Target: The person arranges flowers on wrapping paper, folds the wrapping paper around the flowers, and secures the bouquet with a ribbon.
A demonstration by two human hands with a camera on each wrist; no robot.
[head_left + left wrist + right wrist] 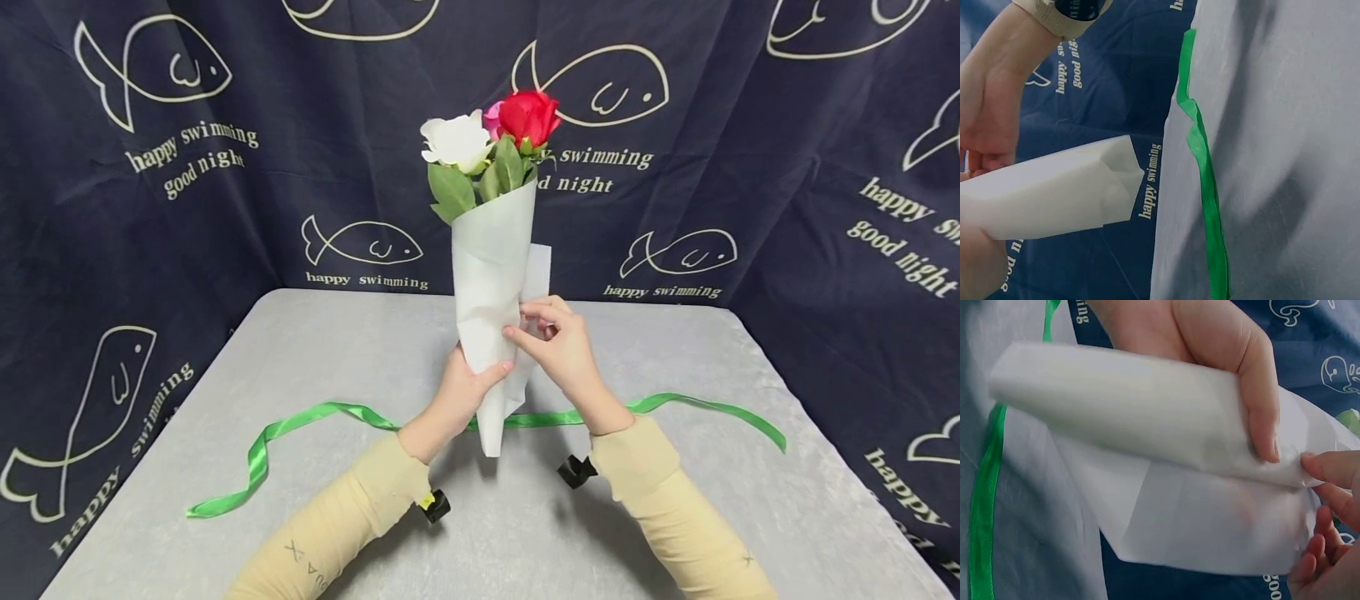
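Note:
A bouquet wrapped in white paper [487, 283] stands upright above the table. A white rose [455, 143], a red rose [529, 119] and part of a pink flower [492, 122] show at its top, with green leaves [452, 192]. My left hand [456, 390] grips the lower part of the cone, its thumb across the front. At the cone's right side, my right hand [561, 346] pinches the paper between thumb and fingers. A loose paper flap [1210, 519] spreads out below the rolled part in the right wrist view. The stems are hidden inside the paper.
A long green ribbon [258, 454] lies across the grey table [360, 333], passing behind the bouquet's lower end. Dark blue fabric [360, 158] with fish drawings and lettering hangs behind and at both sides. Small black devices [576, 472] sit at the wrists.

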